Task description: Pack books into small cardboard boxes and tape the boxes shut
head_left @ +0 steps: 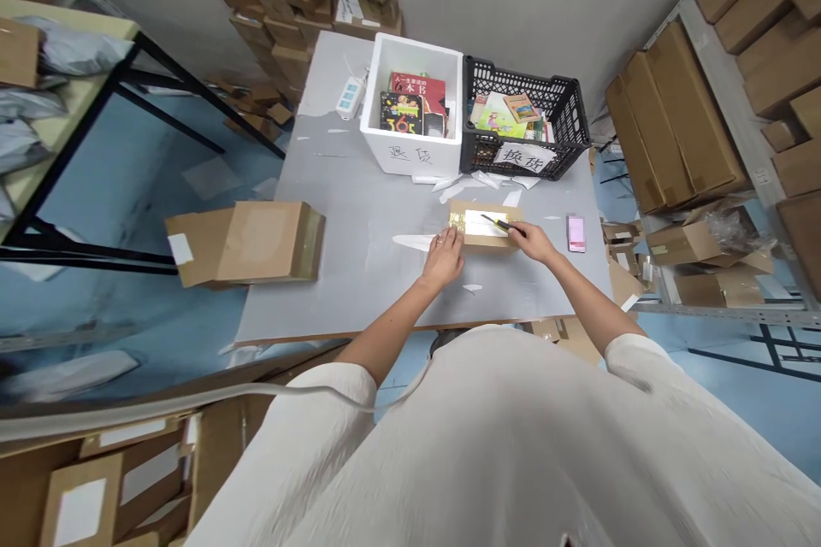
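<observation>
A small taped cardboard box with a white label on its top lies on the grey table in front of me. My right hand is closed around a yellow and black utility knife, its blade pointing left over the label. Whether the blade touches the box I cannot tell. At the box's left end rests my left hand, fingers laid against the edge and tape, a ring on one finger. It appears to steady the box rather than wrap around it.
Behind the box stand a white foam bin and a black plastic crate, both holding books. A phone lies to the right. An opened carton overhangs the table's left edge. Paper scraps and a power strip lie on the table.
</observation>
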The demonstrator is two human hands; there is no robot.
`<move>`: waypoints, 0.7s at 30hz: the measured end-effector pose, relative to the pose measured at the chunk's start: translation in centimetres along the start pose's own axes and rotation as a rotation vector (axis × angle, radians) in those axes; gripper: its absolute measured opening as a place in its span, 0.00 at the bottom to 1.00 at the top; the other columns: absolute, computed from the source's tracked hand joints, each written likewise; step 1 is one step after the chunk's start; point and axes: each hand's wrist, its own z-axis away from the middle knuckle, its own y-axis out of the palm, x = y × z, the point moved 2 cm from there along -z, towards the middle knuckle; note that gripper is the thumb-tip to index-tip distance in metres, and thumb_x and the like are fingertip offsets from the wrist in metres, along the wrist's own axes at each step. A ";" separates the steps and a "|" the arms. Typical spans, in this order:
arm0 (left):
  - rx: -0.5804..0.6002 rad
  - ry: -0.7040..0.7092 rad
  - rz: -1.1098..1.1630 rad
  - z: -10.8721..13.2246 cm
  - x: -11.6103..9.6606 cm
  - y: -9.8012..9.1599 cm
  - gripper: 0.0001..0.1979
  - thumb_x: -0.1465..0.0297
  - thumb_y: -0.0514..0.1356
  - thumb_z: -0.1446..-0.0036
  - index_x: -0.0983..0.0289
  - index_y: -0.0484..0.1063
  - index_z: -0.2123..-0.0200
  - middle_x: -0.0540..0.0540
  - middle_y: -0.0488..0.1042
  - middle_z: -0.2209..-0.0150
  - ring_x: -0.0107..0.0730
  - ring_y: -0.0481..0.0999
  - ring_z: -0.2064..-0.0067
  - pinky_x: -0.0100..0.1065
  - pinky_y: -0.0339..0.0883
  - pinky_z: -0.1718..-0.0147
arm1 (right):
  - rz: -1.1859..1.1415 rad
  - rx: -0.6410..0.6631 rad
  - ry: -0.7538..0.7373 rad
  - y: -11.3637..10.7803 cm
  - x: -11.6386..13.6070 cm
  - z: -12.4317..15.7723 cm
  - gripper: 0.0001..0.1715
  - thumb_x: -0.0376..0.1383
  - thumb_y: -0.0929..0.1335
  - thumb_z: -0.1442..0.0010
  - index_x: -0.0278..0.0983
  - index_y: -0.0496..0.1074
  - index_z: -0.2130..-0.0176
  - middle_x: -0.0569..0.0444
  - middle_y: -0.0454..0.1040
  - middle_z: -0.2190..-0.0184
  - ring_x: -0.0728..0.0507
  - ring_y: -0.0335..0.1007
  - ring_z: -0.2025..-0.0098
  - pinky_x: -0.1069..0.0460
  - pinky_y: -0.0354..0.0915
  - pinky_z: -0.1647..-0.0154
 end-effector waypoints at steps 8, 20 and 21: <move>-0.002 -0.002 -0.018 -0.4 -0.5 -0.1 0.44 0.71 0.59 0.35 0.67 0.58 0.17 0.71 0.60 0.17 0.60 0.57 0.15 0.61 0.46 0.17 | 0.285 0.195 -0.159 2.2 4.1 -4.8 0.25 0.54 0.68 0.24 0.46 0.89 0.44 0.48 0.89 0.48 0.31 0.82 0.46 0.43 0.73 0.43; -0.007 0.024 0.008 -0.6 -0.5 -0.4 0.40 0.74 0.55 0.33 0.71 0.62 0.19 0.72 0.61 0.17 0.57 0.57 0.15 0.60 0.47 0.17 | 0.359 0.196 -0.152 3.0 5.9 -6.7 0.22 0.53 0.70 0.25 0.46 0.89 0.49 0.47 0.88 0.55 0.32 0.81 0.50 0.44 0.70 0.46; -0.004 0.025 0.008 -0.6 -0.5 -0.4 0.40 0.74 0.55 0.33 0.71 0.62 0.19 0.72 0.61 0.17 0.56 0.56 0.15 0.60 0.47 0.17 | 0.368 0.195 -0.155 3.0 6.0 -6.7 0.22 0.53 0.70 0.25 0.46 0.89 0.49 0.47 0.88 0.56 0.32 0.80 0.50 0.44 0.70 0.46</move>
